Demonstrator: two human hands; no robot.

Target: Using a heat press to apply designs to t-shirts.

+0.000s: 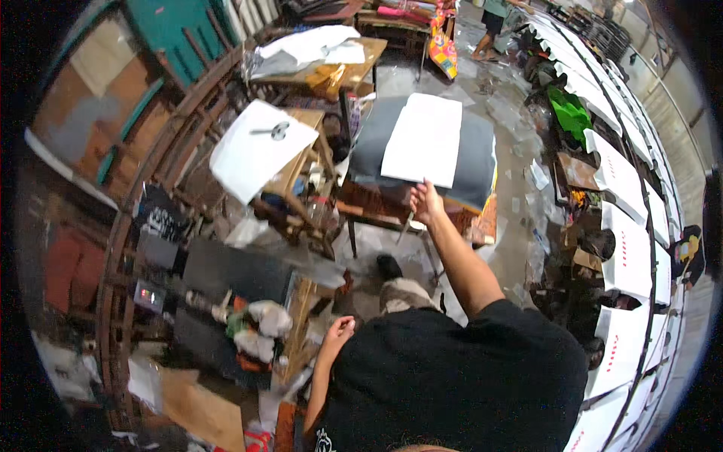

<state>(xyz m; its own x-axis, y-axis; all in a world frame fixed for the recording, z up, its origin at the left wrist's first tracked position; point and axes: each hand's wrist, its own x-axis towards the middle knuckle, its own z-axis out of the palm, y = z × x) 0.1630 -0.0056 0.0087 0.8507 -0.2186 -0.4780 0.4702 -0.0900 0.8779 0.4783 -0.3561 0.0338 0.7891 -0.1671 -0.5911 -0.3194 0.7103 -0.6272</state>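
Note:
My right hand reaches forward to the near edge of a white sheet, its fingers closed. A thin, pale, stick-like thing sticks out below the fingers; its exact kind is too blurred to tell. The sheet lies on a dark grey padded top of a low table. My left hand hangs low beside my body with its fingers curled, and nothing shows in it. Nearest to it is a wooden edge beside a dark flat surface with a bundle of rags on it.
To the left, scissors lie on a white sheet over a small wooden table. A small device with a lit display stands at the left. White printed panels line a long rack on the right. A person stands far back.

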